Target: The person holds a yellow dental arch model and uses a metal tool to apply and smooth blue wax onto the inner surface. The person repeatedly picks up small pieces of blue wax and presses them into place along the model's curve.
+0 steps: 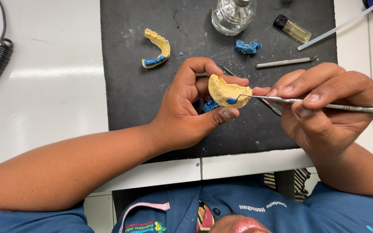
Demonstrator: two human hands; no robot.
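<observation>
Your left hand [186,112] pinches the yellow plaster dental cast [225,90], your right hand [324,103] grips a slim metal carving tool [316,102], whose far end is cut off, above the dark mat [126,86] near a second cast [157,47].

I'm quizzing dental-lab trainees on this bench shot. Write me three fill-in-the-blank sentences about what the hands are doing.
1. The left hand holds a ____ dental cast.
2. The right hand holds a thin ____ instrument.
3. Its tip touches ____ wax on the cast.

Missing words: yellow; metal; blue
</observation>
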